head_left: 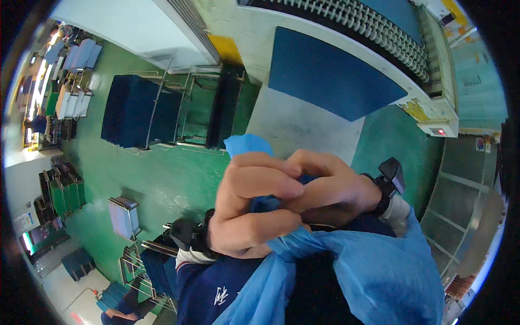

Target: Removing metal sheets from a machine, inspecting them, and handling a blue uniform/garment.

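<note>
My left hand (246, 208) and my right hand (336, 187) meet in front of my chest, fingers curled and fingertips close together. A thin, crinkled light blue garment (384, 265), like a disposable gown, lies over my front. One gathered strip of it runs up into my left fingers. More of the blue material shows between the hands and sticks out beyond my left knuckles. My right fingers press against the same bunched part; exactly what they pinch is partly hidden. Black straps with dark devices circle both wrists. Beneath the garment is a dark navy top (216, 287).
Ahead stands a machine with rows of pale rollers (346, 27) and a dark blue panel (330, 73). Wire racks holding dark panels (130, 111) stand left on the green floor (162, 179). A metal-framed structure (455, 200) is at right. Another person's arm (122, 315) shows lower left.
</note>
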Tool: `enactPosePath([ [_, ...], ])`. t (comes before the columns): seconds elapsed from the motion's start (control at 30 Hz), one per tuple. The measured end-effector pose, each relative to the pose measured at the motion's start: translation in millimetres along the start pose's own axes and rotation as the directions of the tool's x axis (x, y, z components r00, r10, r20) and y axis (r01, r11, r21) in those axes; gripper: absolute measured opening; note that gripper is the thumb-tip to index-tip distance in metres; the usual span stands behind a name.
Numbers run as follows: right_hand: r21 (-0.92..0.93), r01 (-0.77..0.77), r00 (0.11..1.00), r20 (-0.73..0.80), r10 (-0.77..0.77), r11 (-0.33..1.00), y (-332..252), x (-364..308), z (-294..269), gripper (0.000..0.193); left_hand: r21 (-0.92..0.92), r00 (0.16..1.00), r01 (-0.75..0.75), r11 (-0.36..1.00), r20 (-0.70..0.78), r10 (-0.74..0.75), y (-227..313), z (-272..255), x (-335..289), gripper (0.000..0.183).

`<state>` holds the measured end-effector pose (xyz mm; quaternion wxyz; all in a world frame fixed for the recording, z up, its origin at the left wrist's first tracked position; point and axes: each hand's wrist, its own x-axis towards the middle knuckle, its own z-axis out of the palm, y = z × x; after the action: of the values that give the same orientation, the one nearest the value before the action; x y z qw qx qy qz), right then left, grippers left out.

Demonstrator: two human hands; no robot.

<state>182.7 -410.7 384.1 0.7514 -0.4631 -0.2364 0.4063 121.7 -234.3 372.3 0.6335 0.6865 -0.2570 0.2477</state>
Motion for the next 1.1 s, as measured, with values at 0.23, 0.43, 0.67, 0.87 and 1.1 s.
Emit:
enactPosePath([
  [0.23,0.149,-0.192,0.980,-0.014,0.197,0.970,11,-3,0,0.017,0.010,0.988,-0.112,0.994,0.110,0.110,-7,-16,-2,0.017],
  [0.43,-0.544,0.547,0.827,0.231,-0.513,0.636,15,-2,-16,0.008,-0.172,0.985,-0.155,0.973,0.047,0.165,4,-21,2,0.011],
  [0.67,0.214,0.325,0.942,-0.161,-0.295,0.921,32,5,-11,0.025,-0.149,0.970,-0.225,0.963,0.055,0.236,5,-28,5,0.014],
  [0.87,0.040,0.133,0.985,0.103,-0.137,0.990,18,-6,-21,0.030,0.046,0.943,-0.269,0.962,0.214,0.254,6,-50,3,0.016],
  [1.1,-0.305,0.127,0.983,-0.087,-0.161,0.944,-2,-3,-13,0.020,-0.541,0.997,0.024,0.840,0.069,0.016,8,-40,-2,0.015],
])
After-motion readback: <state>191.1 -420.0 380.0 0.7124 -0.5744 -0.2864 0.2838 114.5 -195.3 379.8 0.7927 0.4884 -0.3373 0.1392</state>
